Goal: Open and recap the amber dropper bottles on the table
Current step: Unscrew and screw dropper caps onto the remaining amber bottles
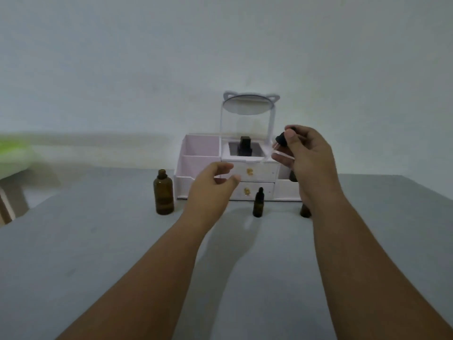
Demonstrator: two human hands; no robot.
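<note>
Three amber bottles stand on the grey table: a large uncapped bottle at left, a small capped one in the middle, a third mostly hidden behind the right wrist. The right hand pinches a black dropper cap, raised before the white organizer. The left hand hovers empty, fingers loosely curled.

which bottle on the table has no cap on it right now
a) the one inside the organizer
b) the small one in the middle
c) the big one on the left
c: the big amber bottle shows a bare open neck, while the right hand pinches a black dropper cap.
</note>
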